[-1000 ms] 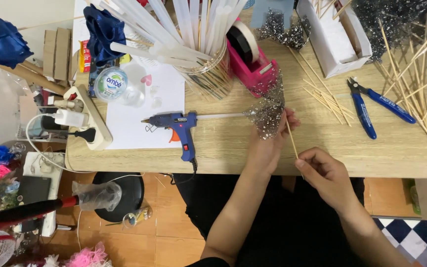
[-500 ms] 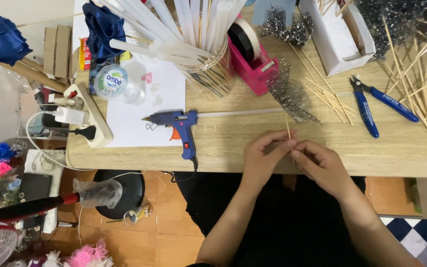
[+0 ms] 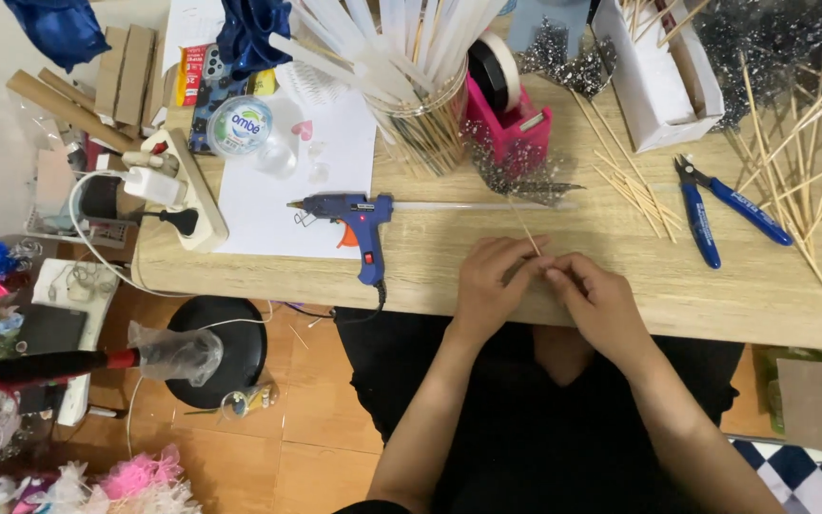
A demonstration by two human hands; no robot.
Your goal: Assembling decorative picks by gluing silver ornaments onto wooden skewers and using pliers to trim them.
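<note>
Both hands mid-frame | left hand + right hand pinch thin skewer, prob to steady it | silver tinsel tip rests on desk | glue gun parked left, within reach

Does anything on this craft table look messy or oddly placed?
Mostly clutter. Thin wooden sticks lie scattered loose at the table's right end instead of in a holder, some crossing the blue pliers. The blue glue gun lies on its side, partly on the white paper.
</note>
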